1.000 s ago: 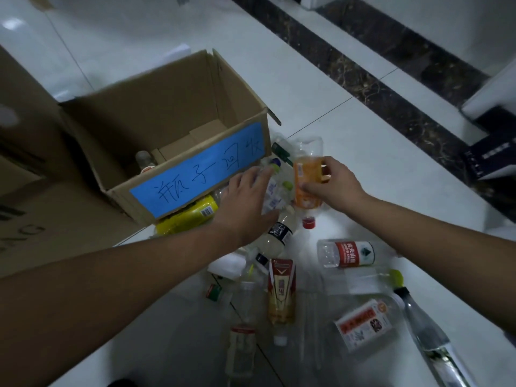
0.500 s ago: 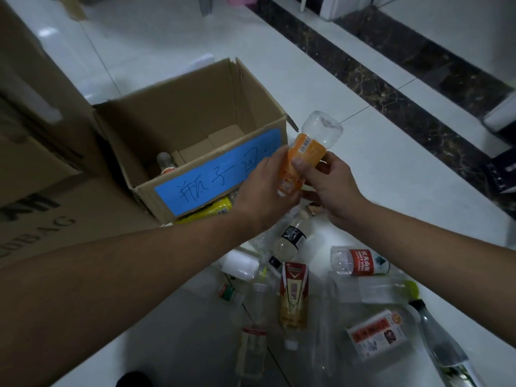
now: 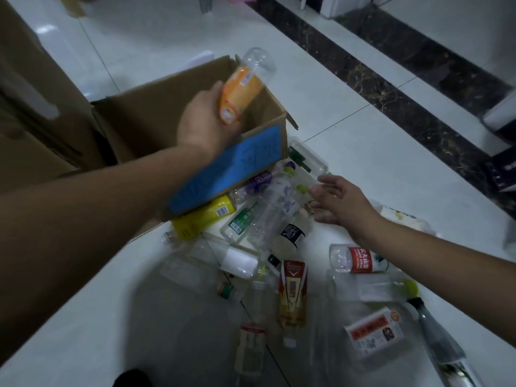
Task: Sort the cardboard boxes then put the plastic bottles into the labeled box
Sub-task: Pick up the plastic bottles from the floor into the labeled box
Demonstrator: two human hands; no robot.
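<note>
Left hand [image 3: 205,127] raised, clenched; right hand [image 3: 339,201] lower, open.

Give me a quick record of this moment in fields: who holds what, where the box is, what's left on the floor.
left hand: gripping the orange-labelled bottle, over the open box
right hand: empty, fingers spread, reaching toward the bottle pile
labeled box: open cardboard box on the floor, blue label on its front
bottle pile: many plastic bottles lying on the white floor, in front of the box
nearest to right hand: clear bottle with a green cap
step: bottle not yet dropped in
</note>
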